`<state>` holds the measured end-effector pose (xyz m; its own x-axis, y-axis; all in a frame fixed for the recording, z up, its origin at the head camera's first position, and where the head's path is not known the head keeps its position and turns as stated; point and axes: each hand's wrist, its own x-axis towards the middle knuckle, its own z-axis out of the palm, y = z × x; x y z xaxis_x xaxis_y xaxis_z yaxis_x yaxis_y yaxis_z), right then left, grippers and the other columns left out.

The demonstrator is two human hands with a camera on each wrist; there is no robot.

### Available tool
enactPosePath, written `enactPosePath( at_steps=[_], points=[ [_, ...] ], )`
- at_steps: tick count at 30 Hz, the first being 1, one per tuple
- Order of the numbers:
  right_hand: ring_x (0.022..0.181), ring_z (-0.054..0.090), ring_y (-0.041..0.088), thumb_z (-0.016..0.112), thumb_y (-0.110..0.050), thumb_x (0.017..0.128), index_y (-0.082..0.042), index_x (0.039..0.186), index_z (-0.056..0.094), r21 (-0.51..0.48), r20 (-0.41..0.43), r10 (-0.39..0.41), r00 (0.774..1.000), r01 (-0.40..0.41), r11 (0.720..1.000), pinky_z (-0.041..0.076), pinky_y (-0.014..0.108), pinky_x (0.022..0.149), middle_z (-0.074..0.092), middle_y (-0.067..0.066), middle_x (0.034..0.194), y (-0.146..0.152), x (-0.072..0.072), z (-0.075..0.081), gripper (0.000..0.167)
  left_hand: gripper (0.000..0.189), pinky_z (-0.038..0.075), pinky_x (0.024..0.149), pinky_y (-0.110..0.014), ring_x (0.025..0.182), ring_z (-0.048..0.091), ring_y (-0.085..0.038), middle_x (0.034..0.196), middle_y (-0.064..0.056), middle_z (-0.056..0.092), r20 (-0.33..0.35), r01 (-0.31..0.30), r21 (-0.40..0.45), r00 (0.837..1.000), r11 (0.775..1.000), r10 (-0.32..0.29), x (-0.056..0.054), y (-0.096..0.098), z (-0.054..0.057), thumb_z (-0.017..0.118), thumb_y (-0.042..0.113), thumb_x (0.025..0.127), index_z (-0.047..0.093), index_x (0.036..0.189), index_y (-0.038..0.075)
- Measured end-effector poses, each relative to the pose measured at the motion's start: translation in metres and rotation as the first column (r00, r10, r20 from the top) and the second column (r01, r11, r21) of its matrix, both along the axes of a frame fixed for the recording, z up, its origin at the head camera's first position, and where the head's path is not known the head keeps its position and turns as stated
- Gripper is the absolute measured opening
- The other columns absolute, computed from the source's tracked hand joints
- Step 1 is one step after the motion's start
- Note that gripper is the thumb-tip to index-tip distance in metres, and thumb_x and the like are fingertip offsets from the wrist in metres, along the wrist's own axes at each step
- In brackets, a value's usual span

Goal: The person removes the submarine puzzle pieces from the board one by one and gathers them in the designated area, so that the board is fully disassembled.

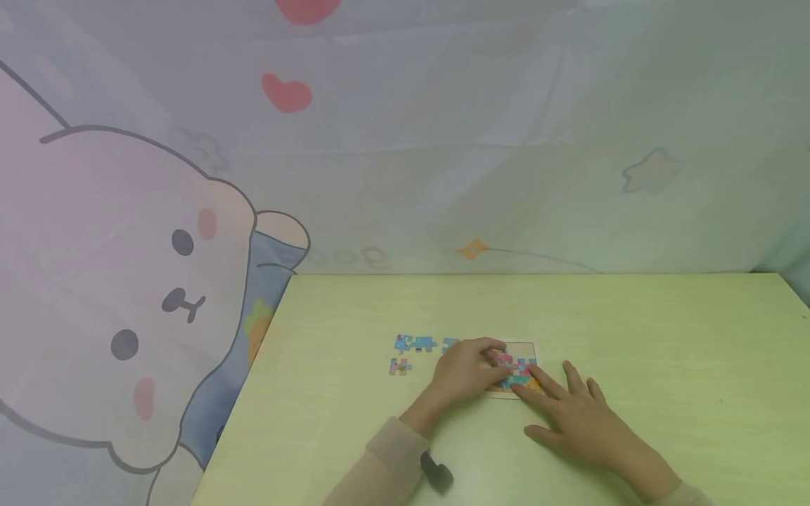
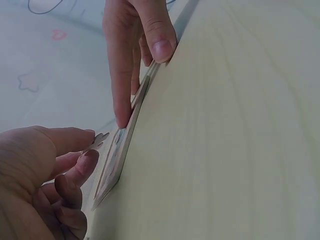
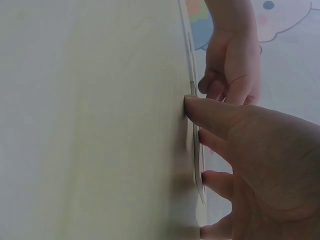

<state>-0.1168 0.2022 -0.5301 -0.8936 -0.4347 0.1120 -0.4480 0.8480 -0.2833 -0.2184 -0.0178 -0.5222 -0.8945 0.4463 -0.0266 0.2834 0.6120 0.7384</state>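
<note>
A shallow jigsaw tray (image 1: pixel 522 349) lies on the table, partly filled with pink, teal and orange pieces; its upper part shows a bare tan base. Over its left side my left hand (image 1: pixel 465 369) pinches a small puzzle piece (image 2: pixel 100 140) between thumb and index finger, held edge-on just above the tray. My right hand (image 1: pixel 579 422) is spread out at the right, with fingertips resting on the tray's right and lower parts. In the right wrist view, the tray's thin edge (image 3: pixel 197 165) runs beside the right fingers. The left hand hides the tray's left side.
Loose blue puzzle pieces (image 1: pixel 425 344) lie left of the tray, with a pinkish piece (image 1: pixel 399 367) below them. One more blue piece (image 1: pixel 450 344) is partly behind the left hand. A printed curtain (image 1: pixel 443 176) hangs behind the pale green table (image 1: pixel 696 393).
</note>
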Motion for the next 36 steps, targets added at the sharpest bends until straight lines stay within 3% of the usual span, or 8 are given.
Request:
enactPosePath(
  at_steps=[4,11,16,19,26,33,36],
  points=[
    [0.137,0.034,0.065,0.067,-0.053,0.097,-0.03,0.15,0.057,0.005,0.002,-0.004,1.0,0.004,1.0,0.035,0.083,0.093,0.045,0.01,0.16,0.0,0.0,0.0,0.059,0.04,0.048,0.066,-0.026,0.08,0.06,-0.003,0.092,0.018,0.07,-0.006,-0.031,0.004,0.999,0.999,0.031,0.003,-0.01,0.002,0.08,0.04,0.091,0.074,0.127,0.024],
    [0.138,0.035,0.063,0.068,-0.052,0.097,-0.029,0.15,0.058,0.012,-0.011,-0.002,1.0,0.002,1.0,0.035,0.082,0.093,0.044,0.008,0.161,-0.001,0.0,0.0,0.058,0.042,0.05,0.079,-0.032,0.1,0.065,-0.01,0.093,0.02,0.07,-0.023,-0.049,0.026,0.999,0.998,0.049,0.009,-0.038,0.006,0.077,0.042,0.093,0.073,0.129,0.022],
    [0.138,0.034,0.062,0.068,-0.052,0.097,-0.029,0.15,0.058,0.021,-0.013,-0.009,1.0,0.009,1.0,0.035,0.082,0.094,0.043,0.007,0.161,0.0,0.0,-0.002,0.058,0.039,0.049,0.078,-0.032,0.107,0.065,-0.013,0.091,0.021,0.07,-0.055,-0.061,0.008,0.997,0.998,0.062,0.014,-0.06,0.008,0.075,0.038,0.094,0.073,0.129,0.021],
    [0.139,0.034,0.062,0.068,-0.052,0.097,-0.028,0.149,0.058,0.02,-0.011,-0.012,1.0,0.012,1.0,0.035,0.082,0.094,0.043,0.007,0.161,0.0,-0.001,-0.003,0.058,0.04,0.047,0.074,-0.033,0.098,0.065,-0.014,0.091,0.022,0.07,-0.049,-0.076,-0.001,0.996,0.997,0.076,0.014,-0.075,0.008,0.075,0.037,0.094,0.073,0.13,0.021],
    [0.14,0.032,0.062,0.067,-0.053,0.097,-0.028,0.15,0.057,0.015,0.005,-0.014,1.0,0.014,1.0,0.033,0.082,0.096,0.042,0.006,0.162,0.001,-0.001,-0.003,0.059,0.04,0.049,0.092,-0.044,0.113,0.065,-0.018,0.09,0.023,0.07,-0.037,-0.14,-0.007,0.99,0.99,0.139,0.014,-0.105,0.009,0.075,0.037,0.093,0.073,0.129,0.021],
    [0.139,0.033,0.062,0.069,-0.051,0.097,-0.027,0.149,0.058,0.002,-0.004,-0.011,1.0,0.011,1.0,0.033,0.083,0.095,0.042,0.007,0.162,0.0,0.0,-0.002,0.058,0.036,0.052,0.088,-0.046,0.101,0.07,-0.019,0.09,0.018,0.071,-0.046,-0.122,-0.017,0.992,0.992,0.121,0.011,-0.12,0.008,0.077,0.034,0.094,0.074,0.126,0.018],
    [0.139,0.034,0.062,0.069,-0.051,0.096,-0.027,0.149,0.059,0.003,-0.004,-0.01,1.0,0.01,1.0,0.034,0.082,0.095,0.042,0.007,0.162,0.0,0.001,-0.002,0.058,0.031,0.052,0.086,-0.044,0.099,0.069,-0.019,0.097,0.015,0.074,-0.04,-0.116,-0.016,0.993,0.993,0.115,0.01,-0.121,0.007,0.077,0.031,0.094,0.076,0.122,0.017]
  ],
)
